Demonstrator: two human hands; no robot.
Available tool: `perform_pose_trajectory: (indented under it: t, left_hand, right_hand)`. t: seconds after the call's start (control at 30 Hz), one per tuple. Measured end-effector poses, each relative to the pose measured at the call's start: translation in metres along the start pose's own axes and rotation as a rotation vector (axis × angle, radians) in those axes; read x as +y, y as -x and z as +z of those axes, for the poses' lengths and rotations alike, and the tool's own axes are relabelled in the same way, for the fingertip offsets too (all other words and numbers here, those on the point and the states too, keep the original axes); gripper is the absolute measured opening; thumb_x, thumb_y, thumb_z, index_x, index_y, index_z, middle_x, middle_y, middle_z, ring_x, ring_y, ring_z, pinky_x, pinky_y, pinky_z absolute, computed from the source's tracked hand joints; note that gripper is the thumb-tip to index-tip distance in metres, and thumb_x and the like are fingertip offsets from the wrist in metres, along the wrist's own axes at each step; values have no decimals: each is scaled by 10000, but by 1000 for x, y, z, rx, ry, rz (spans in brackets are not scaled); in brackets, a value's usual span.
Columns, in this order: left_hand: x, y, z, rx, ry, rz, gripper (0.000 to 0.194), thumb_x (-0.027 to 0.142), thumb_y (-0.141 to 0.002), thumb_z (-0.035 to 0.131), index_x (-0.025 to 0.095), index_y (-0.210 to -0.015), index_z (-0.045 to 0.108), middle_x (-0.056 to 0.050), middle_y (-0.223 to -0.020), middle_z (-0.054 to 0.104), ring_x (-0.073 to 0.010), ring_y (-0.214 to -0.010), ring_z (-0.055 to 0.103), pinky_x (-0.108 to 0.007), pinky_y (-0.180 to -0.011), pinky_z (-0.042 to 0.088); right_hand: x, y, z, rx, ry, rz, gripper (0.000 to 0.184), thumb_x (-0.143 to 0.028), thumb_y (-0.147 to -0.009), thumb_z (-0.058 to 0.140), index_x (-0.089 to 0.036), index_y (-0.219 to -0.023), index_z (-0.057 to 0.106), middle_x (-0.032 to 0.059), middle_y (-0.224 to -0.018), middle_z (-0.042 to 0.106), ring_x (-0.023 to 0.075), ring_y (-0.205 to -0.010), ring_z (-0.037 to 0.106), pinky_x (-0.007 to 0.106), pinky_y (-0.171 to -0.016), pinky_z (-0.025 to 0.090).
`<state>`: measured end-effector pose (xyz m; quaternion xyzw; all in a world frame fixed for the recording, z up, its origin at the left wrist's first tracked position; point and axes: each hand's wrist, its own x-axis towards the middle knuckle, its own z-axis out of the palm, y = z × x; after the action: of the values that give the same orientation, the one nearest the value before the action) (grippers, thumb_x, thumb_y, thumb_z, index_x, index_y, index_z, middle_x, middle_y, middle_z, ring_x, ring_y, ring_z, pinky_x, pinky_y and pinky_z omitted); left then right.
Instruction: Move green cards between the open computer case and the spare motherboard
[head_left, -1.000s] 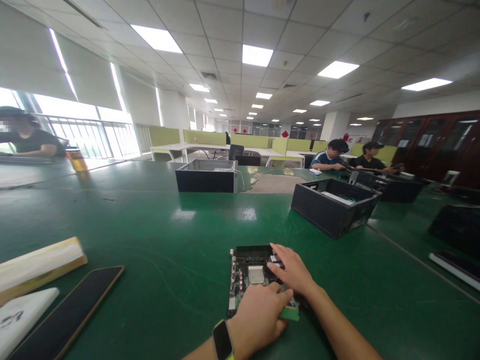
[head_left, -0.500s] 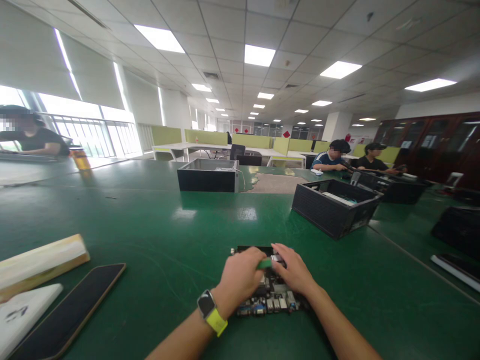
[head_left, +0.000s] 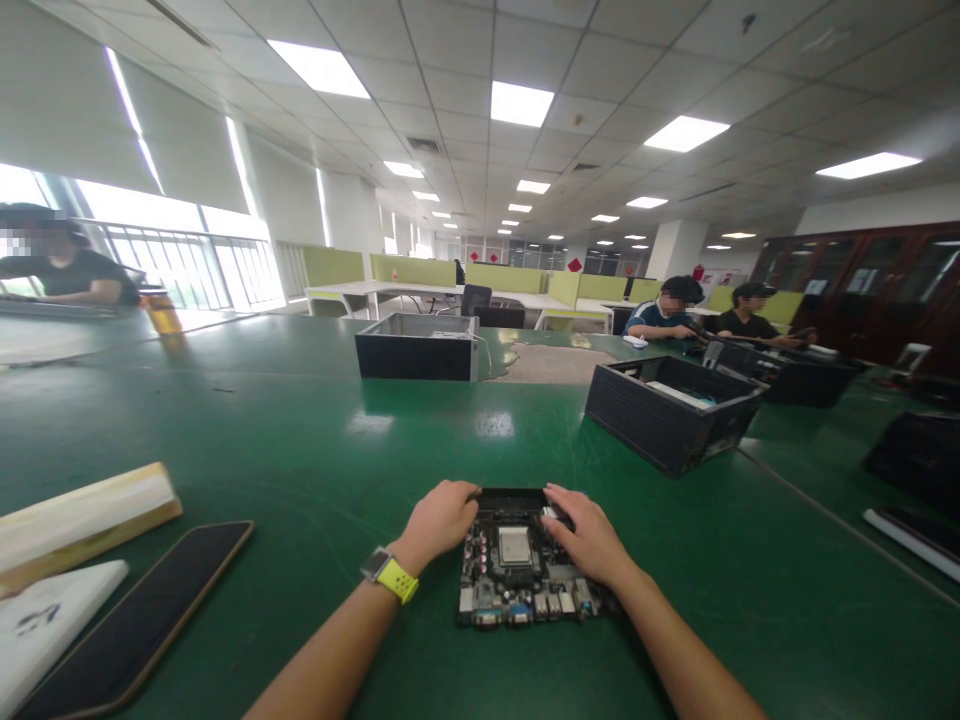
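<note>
A motherboard (head_left: pixel 487 590) lies on the green tabletop right in front of me. Its square silver processor (head_left: pixel 514 547) shows in the middle, and the port row faces me. My left hand (head_left: pixel 442 515), with a yellow-green watch strap (head_left: pixel 397 580) at the wrist, is closed at the far left corner of the board, its fingertips on the edge. My right hand (head_left: pixel 585 530) is closed over the far right part, thumb on top near a small white part and fingers toward the far edge. The palm hides the board's right side.
Open black computer cases stand ahead (head_left: pixel 416 360) and to the right (head_left: pixel 667 415). At my left lie a dark flat phone-like slab (head_left: pixel 150 620), a white box (head_left: pixel 52 630) and a long pale block (head_left: pixel 90 520). People sit at the far right and far left.
My left hand has moved left off the middle of the board to its far left corner, uncovering the processor. A green piece seen between my hands no longer shows. My right hand stays nearly still.
</note>
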<state>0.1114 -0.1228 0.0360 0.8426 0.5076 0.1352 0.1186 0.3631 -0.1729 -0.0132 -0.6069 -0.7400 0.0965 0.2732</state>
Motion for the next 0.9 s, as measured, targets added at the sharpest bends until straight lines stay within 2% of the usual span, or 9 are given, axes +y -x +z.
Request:
perform_pose_trajectory:
  t: [0.23,0.37,0.7,0.9]
  left_hand:
    - [1,3,-10,-39,61,-25,370,254,-848,356,204,-1066,651,-56,-1119,655,-195,-1036,582,-282,-893,428]
    - [3,4,-15,-58,67,-62,363,268,-847,373,216,-1078,648,-53,-1128,654,-200,-1053,579,-287,-904,423]
    - [1,4,-17,-86,62,-57,367,285,-857,369,225,-1080,654,-55,-1118,660,-195,-1030,594,-286,-891,429]
    - [2,5,-17,-92,70,-60,368,288,-858,368,223,-1084,650,-54,-1120,659,-196,-1039,590,-282,-890,427]
  right_hand:
    - [2,1,-2,-20,-2,-34,547,-487,-860,417,-257,-1356,411,44,-1433,368,224,-1281,357,439,-1061,247]
    - [2,2,-2,-30,9,-40,556,-502,-862,408,-253,-1360,405,41,-1439,358,219,-1285,352,433,-1064,238]
    - [1,1,-2,-71,16,-40,559,-499,-856,423,-266,-1363,401,50,-1436,361,230,-1281,360,446,-1060,223]
    - [-1,2,-3,-48,14,-35,552,-492,-856,426,-261,-1356,412,43,-1427,377,220,-1282,362,435,-1062,228]
